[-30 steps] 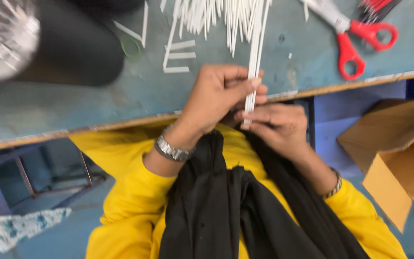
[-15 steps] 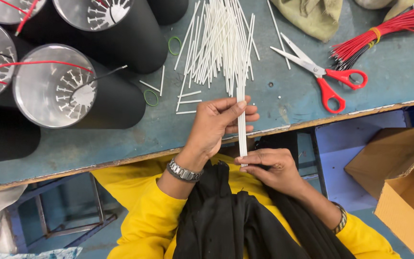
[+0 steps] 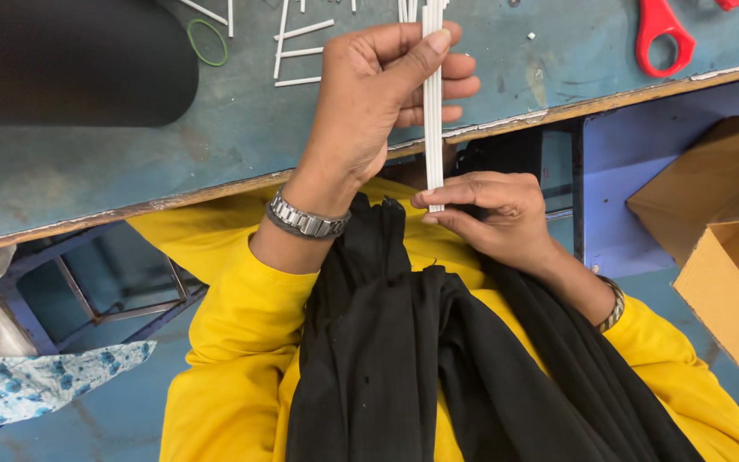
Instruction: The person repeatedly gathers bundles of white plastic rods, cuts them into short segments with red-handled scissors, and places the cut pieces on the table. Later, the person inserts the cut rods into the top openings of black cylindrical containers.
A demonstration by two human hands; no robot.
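White sticks (image 3: 432, 111), thin, straight, bundled upright, cross the table edge (image 3: 215, 192); I see my left hand (image 3: 378, 94) and right hand (image 3: 493, 210) pinching them, open room below.

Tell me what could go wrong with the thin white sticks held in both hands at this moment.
The bundle of thin white sticks is pinched only at its lower end by the right hand and held higher up by the left hand. It hangs past the worn blue table edge, so a loosened stick would probably fall to the floor.
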